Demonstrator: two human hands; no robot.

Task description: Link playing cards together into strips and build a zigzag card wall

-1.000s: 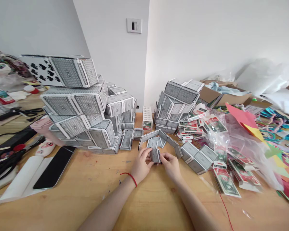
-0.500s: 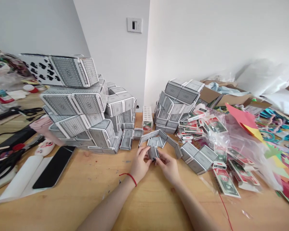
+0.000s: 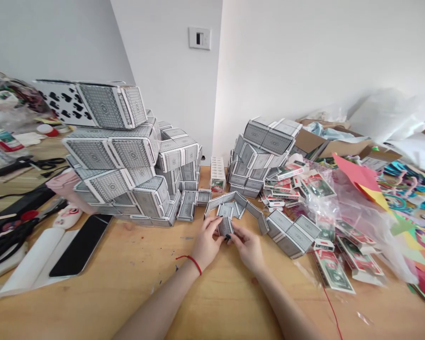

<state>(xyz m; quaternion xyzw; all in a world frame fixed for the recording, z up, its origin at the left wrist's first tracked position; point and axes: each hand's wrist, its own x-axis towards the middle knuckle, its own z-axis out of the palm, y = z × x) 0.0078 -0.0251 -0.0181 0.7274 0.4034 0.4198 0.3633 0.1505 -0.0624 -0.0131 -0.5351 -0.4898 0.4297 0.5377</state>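
Observation:
My left hand [image 3: 206,243] and my right hand [image 3: 247,245] meet at the middle of the wooden table [image 3: 134,283]. Both pinch a small folded grey-patterned playing card piece [image 3: 225,225] between their fingertips. A red string circles my left wrist. Just behind the piece lies a zigzag strip of joined folded cards [image 3: 233,204]. To the right of my right hand sit two joined card blocks [image 3: 293,232].
A tall stack of card blocks [image 3: 120,156] stands at the left, a smaller stack [image 3: 262,151] at the centre right. Loose red-and-green card packs [image 3: 335,271] and plastic wrap lie right. A black phone [image 3: 78,245], scissors [image 3: 7,236] and coloured paper [image 3: 411,208] crowd the edges.
Both hands have lifted the folded card piece slightly away from me, toward the zigzag strip, and my fingers have shifted on it. The view has drifted a little.

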